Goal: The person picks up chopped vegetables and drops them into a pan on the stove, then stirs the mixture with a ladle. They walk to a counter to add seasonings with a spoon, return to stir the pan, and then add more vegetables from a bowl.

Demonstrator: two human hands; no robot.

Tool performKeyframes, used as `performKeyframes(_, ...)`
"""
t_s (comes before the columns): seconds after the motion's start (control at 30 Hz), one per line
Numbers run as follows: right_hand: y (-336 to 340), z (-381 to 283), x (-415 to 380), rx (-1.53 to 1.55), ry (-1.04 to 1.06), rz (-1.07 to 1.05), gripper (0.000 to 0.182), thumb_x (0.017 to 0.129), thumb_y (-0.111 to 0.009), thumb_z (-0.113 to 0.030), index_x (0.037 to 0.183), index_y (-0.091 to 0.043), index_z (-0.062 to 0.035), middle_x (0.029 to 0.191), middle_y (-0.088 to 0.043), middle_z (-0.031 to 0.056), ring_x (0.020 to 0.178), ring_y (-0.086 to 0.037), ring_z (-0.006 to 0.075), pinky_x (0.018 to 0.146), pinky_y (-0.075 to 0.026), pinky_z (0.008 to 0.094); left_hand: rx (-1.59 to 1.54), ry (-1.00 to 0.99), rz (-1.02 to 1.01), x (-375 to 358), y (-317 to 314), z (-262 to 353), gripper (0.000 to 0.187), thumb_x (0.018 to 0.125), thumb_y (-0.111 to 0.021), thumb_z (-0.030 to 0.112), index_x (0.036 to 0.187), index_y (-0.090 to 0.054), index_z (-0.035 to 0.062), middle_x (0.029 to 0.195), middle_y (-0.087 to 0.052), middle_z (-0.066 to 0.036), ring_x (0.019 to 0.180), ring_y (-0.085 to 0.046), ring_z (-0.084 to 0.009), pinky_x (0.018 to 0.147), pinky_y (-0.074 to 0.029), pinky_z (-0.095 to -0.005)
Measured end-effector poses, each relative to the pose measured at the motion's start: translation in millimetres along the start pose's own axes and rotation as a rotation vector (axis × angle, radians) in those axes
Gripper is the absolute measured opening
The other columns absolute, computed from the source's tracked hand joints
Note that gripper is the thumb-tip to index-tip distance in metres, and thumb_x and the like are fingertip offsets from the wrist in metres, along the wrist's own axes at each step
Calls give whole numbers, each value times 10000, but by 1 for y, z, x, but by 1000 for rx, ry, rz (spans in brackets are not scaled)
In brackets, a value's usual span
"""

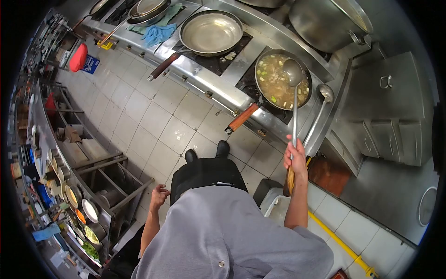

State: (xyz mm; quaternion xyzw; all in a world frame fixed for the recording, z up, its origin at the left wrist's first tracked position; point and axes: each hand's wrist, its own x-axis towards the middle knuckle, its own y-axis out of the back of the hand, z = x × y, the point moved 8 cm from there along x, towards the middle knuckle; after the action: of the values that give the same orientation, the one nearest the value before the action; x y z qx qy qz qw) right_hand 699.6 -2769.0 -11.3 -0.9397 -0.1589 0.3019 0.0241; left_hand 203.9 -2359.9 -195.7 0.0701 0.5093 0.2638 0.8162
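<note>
My right hand [294,156] is wrapped round the long metal handle of a ladle [294,107]. Below the hand, a wooden handle end [291,180] shows beside my wrist. The ladle's bowl rests in a frying pan [257,76] of brothy food with pale and green pieces, on the stove's right burner. This pan's wooden handle [242,118] points toward me. My left hand [159,196] hangs low at my side, away from the stove, its fingers loosely bent and apart with nothing in them. A second ladle [326,94] lies just right of the pan.
Another frying pan [211,33] sits on the burner to the left, near a blue cloth [159,35]. A large metal pot [325,25] stands at the back right. On my left runs a counter with several ingredient containers [90,211]. A yellow pole [334,238] lies at lower right.
</note>
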Motion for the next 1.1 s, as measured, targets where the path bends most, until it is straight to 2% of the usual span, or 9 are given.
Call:
performKeyframes(0.1,2,-13,11,-481,141,187,353,992,-516,-214,1300,-450,-53,685,-494,34,397,-426,91,357,-350,273,14,17,11,-9,-5,-17,568,736,-794,148,1230,-572,-21,1014,-690,-159,829,-652,-204,702,-530,-329)
performKeyframes(0.13,4,-20,12,-728,100,268,405,975,-540,-235,1308,-442,-27,794,-609,128,535,-586,210,497,-472,354,10,16,17,-9,-7,-28,569,734,-796,152,1230,-574,-17,1014,-692,-159,839,-655,-207,713,-531,-332)
performKeyframes(0.2,15,-13,29,-851,295,354,509,946,-576,-261,1352,-427,9,1145,-621,253,1062,-591,389,959,-434,419,-13,48,46,-15,-6,-45,566,726,-800,175,1217,-586,-6,1017,-695,-156,877,-663,-217,760,-538,-348)
performKeyframes(0.3,31,3,58,-1127,430,403,585,924,-598,-236,1388,-392,54,1300,-537,270,1233,-503,392,1028,-395,418,32,24,92,-26,-2,-77,553,720,-794,243,1183,-609,4,960,-724,-155,881,-694,-239,796,-544,-357)
performKeyframes(0.43,30,-1,88,-1230,544,289,583,861,-688,-177,1330,-443,69,1241,-570,286,1175,-533,437,1015,-406,445,-69,48,178,-46,15,-122,529,712,-781,224,1166,-617,6,968,-723,-160,872,-692,-243,786,-540,-351)
performKeyframes(0.57,-19,-58,43,-1500,680,549,653,852,-703,-247,1369,-424,39,1296,-538,264,1179,-524,431,1006,-423,454,-271,98,258,-66,32,-195,514,715,-785,227,1149,-621,3,987,-714,-168,897,-683,-252,780,-538,-354)
performKeyframes(0.67,-148,-102,-45,-1348,807,602,589,904,-669,-228,1394,-429,-5,1315,-525,218,1128,-554,356,926,-494,420,-322,129,327,-80,36,-256,517,723,-786,226,1151,-616,-8,986,-709,-173,900,-678,-259,787,-534,-350)
performKeyframes(0.87,-402,-21,-70,-997,1136,-184,561,918,-666,-180,1408,-434,-39,1365,-480,150,1091,-534,251,865,-511,332,-688,188,449,-113,22,-333,524,762,-776,250,1194,-611,5,953,-706,-154,897,-663,-256,806,-518,-355)
performKeyframes(1.1,-705,165,-243,-964,1081,-1010,672,834,-706,-115,1441,-419,-148,1563,-250,147,1393,-338,345,1014,-410,507,-1134,186,425,-149,-61,-362,440,920,-628,364,1223,-595,46,1050,-655,-77,976,-581,-159,820,-491,-345)
